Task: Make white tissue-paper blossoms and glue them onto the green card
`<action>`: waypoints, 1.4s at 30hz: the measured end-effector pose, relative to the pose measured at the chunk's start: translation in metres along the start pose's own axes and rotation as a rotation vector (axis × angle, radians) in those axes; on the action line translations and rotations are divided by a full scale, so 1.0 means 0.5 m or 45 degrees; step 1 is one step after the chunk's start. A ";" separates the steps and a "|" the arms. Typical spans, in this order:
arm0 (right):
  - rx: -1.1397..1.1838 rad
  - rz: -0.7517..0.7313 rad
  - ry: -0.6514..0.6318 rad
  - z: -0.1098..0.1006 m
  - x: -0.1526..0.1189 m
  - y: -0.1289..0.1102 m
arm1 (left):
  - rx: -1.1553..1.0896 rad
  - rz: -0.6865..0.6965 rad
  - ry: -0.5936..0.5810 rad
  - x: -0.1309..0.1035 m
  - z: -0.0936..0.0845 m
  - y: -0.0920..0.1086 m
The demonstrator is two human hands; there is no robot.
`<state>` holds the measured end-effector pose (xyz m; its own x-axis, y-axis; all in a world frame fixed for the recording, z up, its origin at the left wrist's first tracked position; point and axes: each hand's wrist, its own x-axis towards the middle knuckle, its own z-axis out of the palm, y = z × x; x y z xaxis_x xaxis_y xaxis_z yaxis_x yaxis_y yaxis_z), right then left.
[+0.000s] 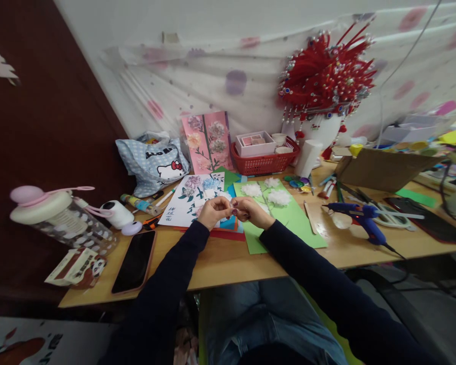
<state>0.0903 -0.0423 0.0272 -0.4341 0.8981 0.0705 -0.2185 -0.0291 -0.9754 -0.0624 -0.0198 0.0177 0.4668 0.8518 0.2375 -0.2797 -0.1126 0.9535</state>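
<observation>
My left hand [214,213] and my right hand [254,212] meet fingertip to fingertip over the paper. Both are closed in a pinch, and whatever sits between the fingers is too small to make out. Beneath and to the right lies a green sheet [303,225] with fluffy white flowers [278,197] on it. To the left, a white sheet [177,207] carries purple, blue and pink flowers with dark green leaves and some handwriting. Red, orange and blue papers partly show under my hands.
A blue hot glue gun [359,215] with a trailing cord lies at right, near a wooden stick [310,218]. At left are a phone [135,261], a water bottle [61,218] and a small box [76,267]. A red basket [264,163] stands behind.
</observation>
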 end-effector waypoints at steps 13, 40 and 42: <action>-0.018 -0.003 0.011 0.003 -0.002 -0.004 | -0.026 0.019 -0.001 0.004 -0.003 -0.006; -0.032 -0.136 0.186 0.009 0.000 -0.008 | -0.114 -0.062 0.343 0.004 0.014 0.000; -0.041 -0.138 0.226 0.008 0.003 -0.005 | -0.125 -0.058 0.424 0.008 0.009 -0.006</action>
<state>0.0869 -0.0428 0.0306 -0.2480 0.9585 0.1403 -0.2262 0.0836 -0.9705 -0.0559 -0.0182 0.0168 0.1862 0.9768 0.1061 -0.3521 -0.0345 0.9353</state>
